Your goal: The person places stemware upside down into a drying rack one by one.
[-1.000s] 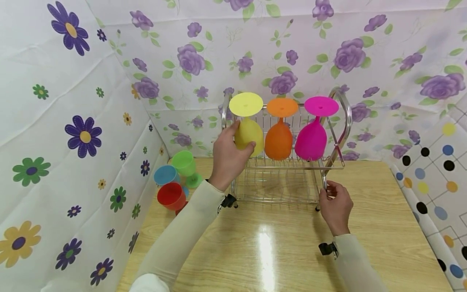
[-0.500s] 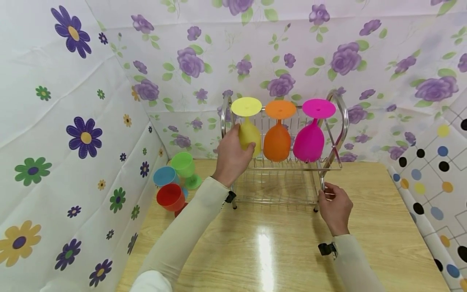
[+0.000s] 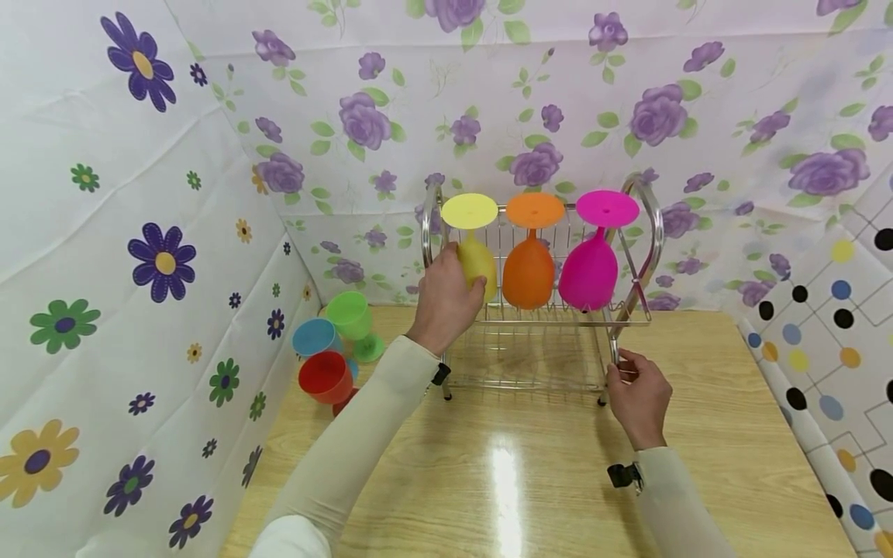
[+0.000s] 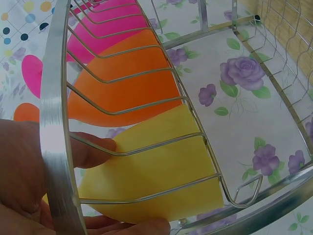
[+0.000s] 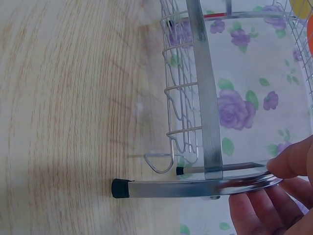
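Observation:
A yellow goblet stands upside down at the left end of the upper tier of a metal dish rack. My left hand grips its bowl, thumb on the near side. In the left wrist view the yellow bowl lies against the rack wires with my fingers around it. Beside it, also inverted, are an orange goblet and a magenta goblet. My right hand holds the rack's right front leg; the right wrist view shows thumb and fingers pinching the metal tube.
At the left of the wooden table a green goblet, a blue goblet and a red goblet stand upright close together. The rack's lower tier has wire mesh. Flowered cloth covers the back wall.
The yellow goblet has sunk slightly into the rack with my left hand around it. My right hand keeps its hold on the leg. The head view has shifted a little.

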A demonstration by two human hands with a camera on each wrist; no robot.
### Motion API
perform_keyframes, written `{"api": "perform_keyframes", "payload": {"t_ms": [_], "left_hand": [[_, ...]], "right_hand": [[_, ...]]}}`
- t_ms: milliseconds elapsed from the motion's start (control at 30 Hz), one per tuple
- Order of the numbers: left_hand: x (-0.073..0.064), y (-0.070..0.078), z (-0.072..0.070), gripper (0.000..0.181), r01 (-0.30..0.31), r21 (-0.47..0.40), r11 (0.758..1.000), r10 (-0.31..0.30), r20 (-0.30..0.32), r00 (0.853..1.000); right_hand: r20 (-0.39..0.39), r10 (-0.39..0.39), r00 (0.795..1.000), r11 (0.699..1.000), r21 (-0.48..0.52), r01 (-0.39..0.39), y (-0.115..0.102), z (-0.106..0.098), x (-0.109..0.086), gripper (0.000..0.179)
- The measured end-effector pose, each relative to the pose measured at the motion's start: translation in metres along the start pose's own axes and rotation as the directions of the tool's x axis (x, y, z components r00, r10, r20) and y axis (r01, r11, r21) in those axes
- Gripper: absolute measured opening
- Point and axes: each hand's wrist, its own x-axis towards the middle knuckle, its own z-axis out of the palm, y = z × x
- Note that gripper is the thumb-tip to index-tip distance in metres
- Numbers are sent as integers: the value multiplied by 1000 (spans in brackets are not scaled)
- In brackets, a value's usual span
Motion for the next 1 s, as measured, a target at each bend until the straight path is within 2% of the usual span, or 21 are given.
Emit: {"api": "perform_keyframes", "payload": {"t_ms": [367, 667, 733, 833, 1000], "left_hand": [[-2, -1, 1, 78, -15, 44, 999, 15, 7, 1000], [-10, -1, 1, 84, -100, 96, 990, 106, -68, 992], [-13, 0, -1, 83, -112, 81, 990, 119, -80, 990], [-20, 1, -8, 80, -103, 25, 994, 105, -90, 990], [-35, 0, -25, 70, -68, -128, 989, 49, -145, 988]], "right_hand": [[4, 4, 1000, 1000, -4, -4, 0, 2, 0, 32], [-5, -3, 1000, 1000, -2, 3, -3, 2, 2, 32], [-4, 4, 1000, 1000, -9, -4, -3, 1, 2, 32], [-1, 17, 1000, 1000, -17, -17, -2, 1, 2, 33], [4, 21, 1000, 1000, -17, -21, 0, -1, 2, 34]]}}
